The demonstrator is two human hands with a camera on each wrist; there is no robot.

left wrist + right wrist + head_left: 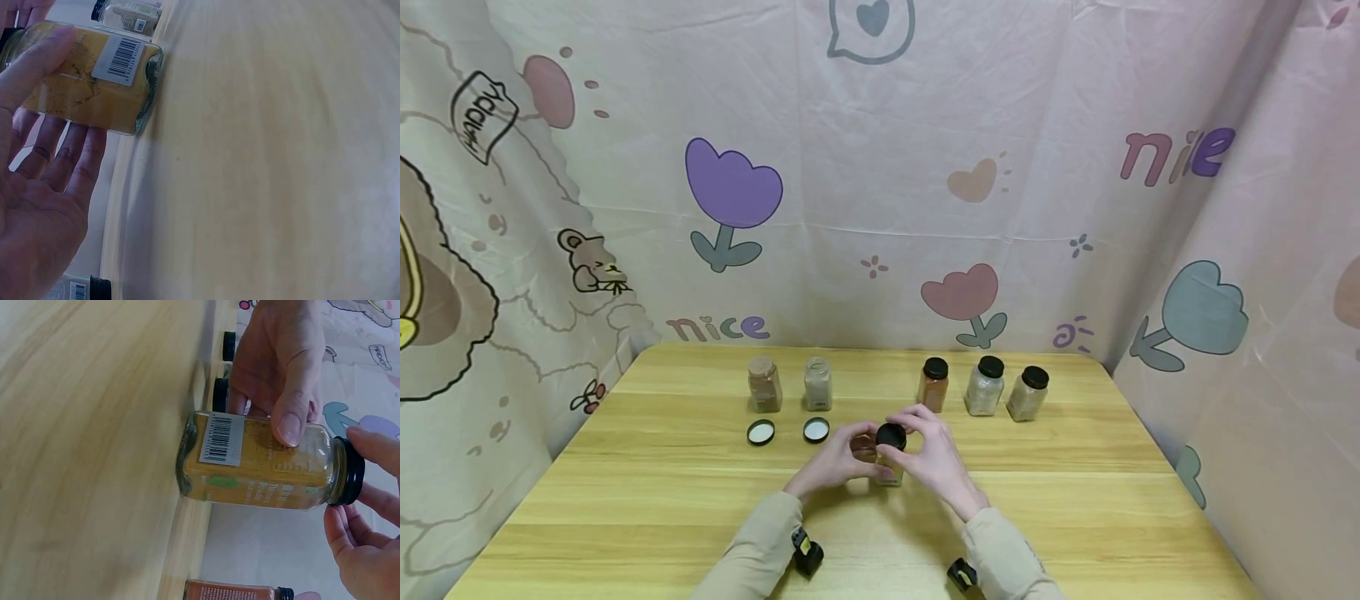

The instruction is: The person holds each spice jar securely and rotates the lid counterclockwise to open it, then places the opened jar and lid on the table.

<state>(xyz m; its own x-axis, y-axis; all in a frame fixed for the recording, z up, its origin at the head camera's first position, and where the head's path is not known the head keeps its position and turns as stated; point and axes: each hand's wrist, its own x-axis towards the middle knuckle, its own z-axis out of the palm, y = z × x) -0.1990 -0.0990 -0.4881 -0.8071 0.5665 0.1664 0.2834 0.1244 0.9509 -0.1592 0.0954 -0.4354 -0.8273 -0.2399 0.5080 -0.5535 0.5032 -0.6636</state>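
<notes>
Just below the middle of the head view, both hands meet over 1 small glass jar of yellow powder standing on the wooden table. The left hand wraps the glass body — in the right-wrist view its thumb presses flat beside the barcode label and its fingers curl behind. The right hand has its fingertips curled around the black lid; whether that lid is tight or partly loose, I cannot tell.

To my eye the step in hand is a twist of that lid, though the direction is not clear from here. Doing it well likely means keeping the jar's base planted on the wood and the left grip low on the body, so the glass does not spin with the cap. The right fingers would do better spread evenly around the rim — a lopsided pinch could tilt the jar and spill powder.

Farther back stand 2 uncapped jars at centre left with 2 loose lids before them, and 3 capped jars at centre right.
</notes>
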